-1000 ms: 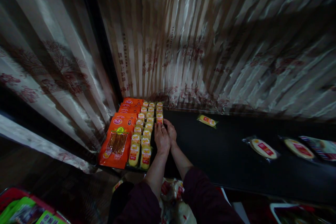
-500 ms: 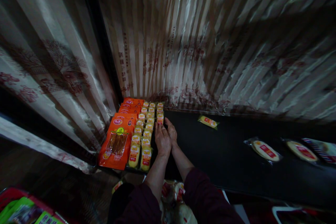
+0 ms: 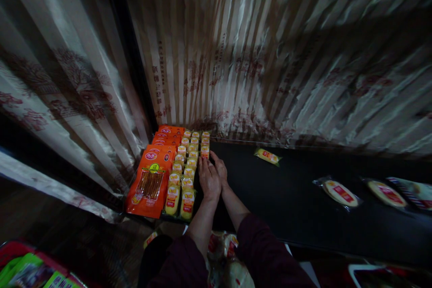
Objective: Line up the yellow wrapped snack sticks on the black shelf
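Note:
My left hand (image 3: 209, 176) and my right hand (image 3: 221, 170) lie side by side, touching, at the near end of the third row of small yellow packs (image 3: 204, 151). Fingertips of both meet the nearest pack of that row; what the fingers grip, if anything, is hidden. Just left of my hands run two longer rows of yellow packs (image 3: 187, 204). Overlapping orange snack bags (image 3: 148, 184) lie along the shelf's left end.
The black shelf (image 3: 270, 198) holds a lone yellow pack (image 3: 267, 156) and flat wrapped breads (image 3: 340, 192) at right. A patterned curtain (image 3: 236, 54) hangs behind. Wrapped items (image 3: 232, 265) sit below the shelf edge; a red basket (image 3: 40, 258) is lower left.

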The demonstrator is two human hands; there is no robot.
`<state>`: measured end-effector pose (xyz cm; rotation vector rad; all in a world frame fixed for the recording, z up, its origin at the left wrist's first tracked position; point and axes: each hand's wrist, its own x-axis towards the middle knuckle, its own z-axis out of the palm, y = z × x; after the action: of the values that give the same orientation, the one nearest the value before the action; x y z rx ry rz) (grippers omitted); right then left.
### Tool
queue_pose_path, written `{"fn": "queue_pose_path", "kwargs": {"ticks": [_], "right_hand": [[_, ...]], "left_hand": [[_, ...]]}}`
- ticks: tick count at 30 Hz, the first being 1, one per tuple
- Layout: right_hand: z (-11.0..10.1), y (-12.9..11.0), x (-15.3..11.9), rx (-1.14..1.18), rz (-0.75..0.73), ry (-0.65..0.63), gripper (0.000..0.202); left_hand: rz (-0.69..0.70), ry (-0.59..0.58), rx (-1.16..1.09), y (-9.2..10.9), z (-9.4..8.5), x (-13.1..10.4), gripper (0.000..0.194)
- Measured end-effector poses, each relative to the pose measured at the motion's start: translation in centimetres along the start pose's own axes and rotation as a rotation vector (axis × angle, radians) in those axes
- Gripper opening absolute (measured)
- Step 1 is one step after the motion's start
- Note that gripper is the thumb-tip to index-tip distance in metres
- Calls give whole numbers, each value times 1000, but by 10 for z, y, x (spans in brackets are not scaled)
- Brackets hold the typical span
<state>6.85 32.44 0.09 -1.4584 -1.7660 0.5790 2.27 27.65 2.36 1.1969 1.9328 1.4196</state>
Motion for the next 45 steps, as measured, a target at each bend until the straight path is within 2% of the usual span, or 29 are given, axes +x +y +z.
{"fn": "queue_pose_path", "kwargs": {"ticks": [7,18,22,26,30,34,39,45], "right_hand": [[-2,2,1,41,-33,-41,45],[-3,6,0,71,11,4,44],[-6,7,-5,109,35,24,42],[-15,0,-18,171,39,34,41],[-29,-15,-43,219,53,37,39],[-47,-31,-80,222,45,38,39],[-67,-42,-135,240,59,117,40],[-84,-42,-197,213,75,150,40]], "left_hand": [[19,-15,18,3,-4,1,48],[46,-5,4,3,-4,-7,46],[13,-15,-5,10,-8,-11,47],[3,-53,-3,22,-20,-21,46],[-46,-153,-21,32,-37,-41,45],[-28,-213,-100,37,-52,-71,43],[24,-248,-117,37,-69,-121,42],[127,-285,-82,30,-91,-183,42]]}}
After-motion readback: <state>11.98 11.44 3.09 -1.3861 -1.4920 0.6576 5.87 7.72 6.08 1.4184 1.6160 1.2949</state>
